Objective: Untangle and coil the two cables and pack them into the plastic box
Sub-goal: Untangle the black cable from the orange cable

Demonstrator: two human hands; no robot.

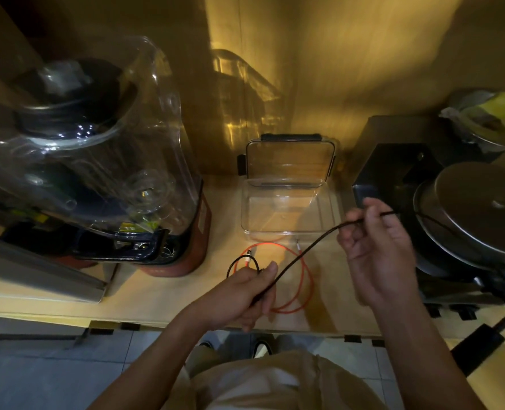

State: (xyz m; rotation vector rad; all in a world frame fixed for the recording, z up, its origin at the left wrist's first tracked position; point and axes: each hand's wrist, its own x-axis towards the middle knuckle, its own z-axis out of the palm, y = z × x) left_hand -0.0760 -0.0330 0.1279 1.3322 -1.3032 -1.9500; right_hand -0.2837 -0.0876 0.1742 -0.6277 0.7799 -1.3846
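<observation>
Left hand grips black cable by its small loop, right hand pinches the far run; feed slack leftward in even turns, clear of orange cable lying on tabletop near the open plastic box.

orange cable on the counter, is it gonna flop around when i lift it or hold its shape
Probably floppy: the orange cable lies in loose, uneven loops flat on the counter, with no stiffness showing. It looks thin, so likely light; its free ends may dangle and swing. The black cable crosses over it between the left hand and right hand, so it may snag when lifted.
</observation>
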